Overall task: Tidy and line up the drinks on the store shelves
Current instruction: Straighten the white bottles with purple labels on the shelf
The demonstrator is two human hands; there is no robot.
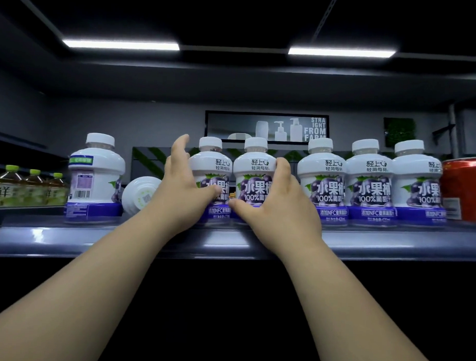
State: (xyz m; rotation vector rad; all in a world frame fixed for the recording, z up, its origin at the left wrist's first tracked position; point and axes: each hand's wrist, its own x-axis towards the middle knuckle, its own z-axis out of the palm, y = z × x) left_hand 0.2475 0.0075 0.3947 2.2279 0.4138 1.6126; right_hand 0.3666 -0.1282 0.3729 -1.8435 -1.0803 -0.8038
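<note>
Our right hand [279, 206] was curled round the centre-right bottle [254, 181], fingers on its three o'clock side and thumb low across the label. Our left hand [181, 183] stood wide, with its fingers spread up the nine o'clock side of the centre-left bottle [211, 166] and its thumb touching the label, not closed round it. Both bottles stood upright and touching, mid-shelf, with a gap before the three faced bottles [366, 184] at three o'clock.

The nearest hazard, we judged, was the toppled bottle [140, 194] lying just beside our left wrist at nine o'clock. A sideways sweep of that arm could nudge it and set it rolling toward the front edge. Shoving the pair along with one hand only half committed could also tip the centre-left bottle. The back-turned bottle [96, 175], further out at nine o'clock, showed its barcode.

The shelf [67, 236] was glossy grey and mirrored the lamps, so we expected the bases to slide easily. A red can [464, 188] closed the row at three o'clock, and tea bottles [28, 190] stood on a neighbouring shelf at nine. At twelve hung a poster [265, 127] under two ceiling lights [120, 44] in a dark room.
</note>
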